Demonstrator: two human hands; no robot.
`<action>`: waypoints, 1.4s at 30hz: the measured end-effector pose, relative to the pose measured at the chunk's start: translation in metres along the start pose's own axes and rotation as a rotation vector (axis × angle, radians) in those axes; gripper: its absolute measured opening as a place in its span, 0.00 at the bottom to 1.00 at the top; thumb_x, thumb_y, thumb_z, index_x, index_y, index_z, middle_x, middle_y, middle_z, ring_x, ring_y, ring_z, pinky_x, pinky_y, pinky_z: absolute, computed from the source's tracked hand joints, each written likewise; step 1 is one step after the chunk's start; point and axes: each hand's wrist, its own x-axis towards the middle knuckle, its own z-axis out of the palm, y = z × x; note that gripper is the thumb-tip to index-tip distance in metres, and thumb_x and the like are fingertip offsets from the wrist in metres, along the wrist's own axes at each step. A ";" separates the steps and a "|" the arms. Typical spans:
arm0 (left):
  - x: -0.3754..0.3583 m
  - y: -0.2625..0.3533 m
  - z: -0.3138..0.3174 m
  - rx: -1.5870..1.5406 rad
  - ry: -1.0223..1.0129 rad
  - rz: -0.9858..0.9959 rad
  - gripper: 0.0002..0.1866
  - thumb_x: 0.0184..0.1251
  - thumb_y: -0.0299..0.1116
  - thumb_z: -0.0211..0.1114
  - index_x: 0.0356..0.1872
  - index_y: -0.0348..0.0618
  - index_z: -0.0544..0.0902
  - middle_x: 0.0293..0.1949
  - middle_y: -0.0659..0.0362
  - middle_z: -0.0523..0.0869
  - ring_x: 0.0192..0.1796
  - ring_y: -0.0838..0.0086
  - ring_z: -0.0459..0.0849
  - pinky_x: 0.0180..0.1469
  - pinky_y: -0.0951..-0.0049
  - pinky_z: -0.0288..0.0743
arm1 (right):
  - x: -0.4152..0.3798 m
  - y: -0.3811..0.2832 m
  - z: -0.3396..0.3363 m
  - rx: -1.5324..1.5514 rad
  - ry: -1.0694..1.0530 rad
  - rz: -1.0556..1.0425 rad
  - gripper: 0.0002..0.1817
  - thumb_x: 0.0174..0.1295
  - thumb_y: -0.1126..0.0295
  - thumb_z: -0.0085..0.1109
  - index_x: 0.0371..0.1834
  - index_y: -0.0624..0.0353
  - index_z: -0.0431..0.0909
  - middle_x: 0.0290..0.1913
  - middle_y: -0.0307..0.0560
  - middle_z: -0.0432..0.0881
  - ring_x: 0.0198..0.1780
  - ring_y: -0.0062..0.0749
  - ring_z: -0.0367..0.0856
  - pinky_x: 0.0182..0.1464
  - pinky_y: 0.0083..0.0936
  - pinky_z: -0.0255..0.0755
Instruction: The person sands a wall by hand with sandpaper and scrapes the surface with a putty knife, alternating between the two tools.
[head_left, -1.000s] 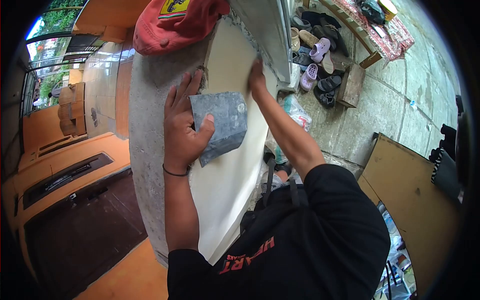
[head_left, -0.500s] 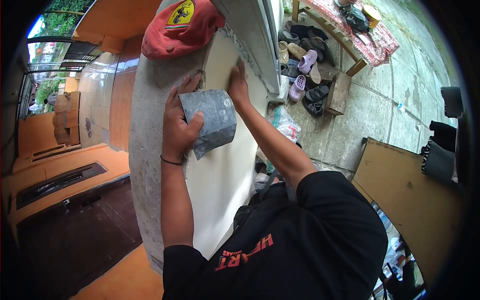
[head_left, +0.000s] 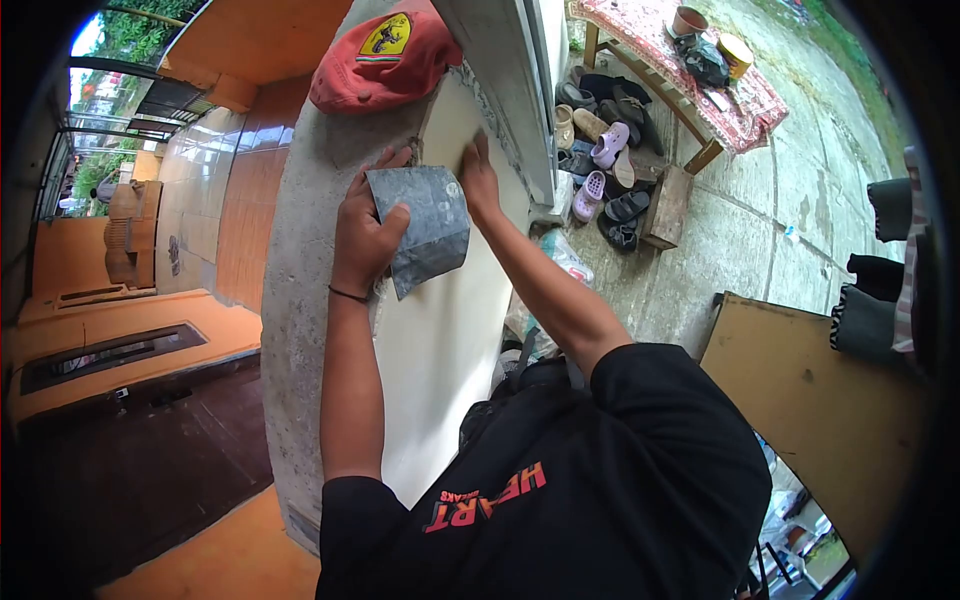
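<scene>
The left hand (head_left: 366, 238) grasps a creased, mottled grey sheet (head_left: 435, 210), angular in outline, at eleven o'clock from centre. Right hand (head_left: 481, 188): released, fingers extended, at the sheet's two o'clock, over the smooth cream surface (head_left: 430, 370) bordering rough concrete (head_left: 300, 290).

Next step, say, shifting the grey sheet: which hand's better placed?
Left, probably. The left hand has the grey sheet by one edge, thumb over its face. The right hand is off the sheet, on its far side, over the cream surface.
</scene>
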 end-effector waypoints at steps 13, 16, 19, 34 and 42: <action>-0.006 -0.007 0.001 -0.270 0.030 -0.113 0.23 0.51 0.27 0.51 0.50 0.28 0.72 0.54 0.49 0.75 0.57 0.67 0.72 0.59 0.72 0.61 | -0.073 -0.009 0.011 0.028 -0.313 -0.281 0.38 0.56 0.59 0.50 0.68 0.60 0.45 0.69 0.61 0.43 0.70 0.50 0.39 0.68 0.35 0.43; -0.003 -0.001 0.001 -0.295 0.025 -0.188 0.22 0.52 0.27 0.51 0.50 0.27 0.72 0.54 0.50 0.75 0.58 0.69 0.71 0.60 0.72 0.60 | -0.023 -0.059 0.021 -0.135 -0.127 -0.530 0.36 0.58 0.61 0.47 0.68 0.60 0.45 0.69 0.60 0.43 0.70 0.49 0.41 0.68 0.36 0.42; -0.004 -0.001 0.001 -0.272 0.032 -0.238 0.21 0.53 0.27 0.51 0.49 0.26 0.72 0.53 0.49 0.75 0.57 0.69 0.71 0.60 0.72 0.60 | -0.013 -0.075 0.016 -0.230 -0.004 -0.589 0.32 0.61 0.62 0.43 0.67 0.61 0.46 0.69 0.57 0.45 0.70 0.46 0.43 0.68 0.35 0.42; -0.006 0.001 0.003 -0.098 0.102 -0.298 0.21 0.54 0.32 0.52 0.47 0.27 0.74 0.53 0.49 0.76 0.55 0.66 0.73 0.59 0.71 0.59 | -0.182 0.340 0.003 0.600 0.152 1.470 0.23 0.61 0.54 0.36 0.50 0.58 0.71 0.49 0.53 0.75 0.46 0.45 0.76 0.50 0.48 0.67; -0.006 0.002 0.002 -0.125 0.106 -0.326 0.18 0.56 0.33 0.55 0.43 0.28 0.76 0.52 0.50 0.77 0.51 0.68 0.75 0.55 0.72 0.64 | 0.025 0.106 -0.035 0.174 0.247 0.510 0.20 0.63 0.56 0.37 0.39 0.63 0.73 0.32 0.51 0.76 0.38 0.39 0.75 0.35 0.30 0.69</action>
